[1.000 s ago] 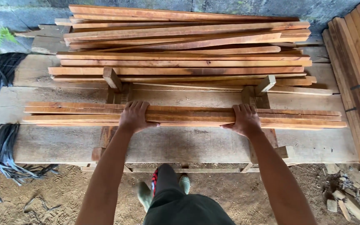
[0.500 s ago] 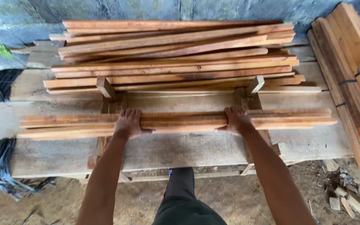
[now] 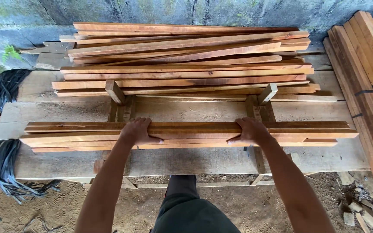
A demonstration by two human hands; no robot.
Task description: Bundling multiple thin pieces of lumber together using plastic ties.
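Observation:
A small stack of long reddish wooden slats lies across a rough plank workbench. My left hand grips the stack left of its middle, fingers over the top and thumb on the near side. Right of the middle, my right hand holds the same stack in the same way. Two wooden stop blocks, one on the left and one on the right, stick up from the bench just behind the stack.
A big loose pile of similar slats lies at the back of the bench against a grey wall. Strapped bundles of slats lean at the right. Black plastic straps hang at the left. Sandy ground and wood scraps lie below.
Both hands have drawn the stack of slats toward the near edge of the bench, away from the stop blocks. The grip has tightened around the stack.

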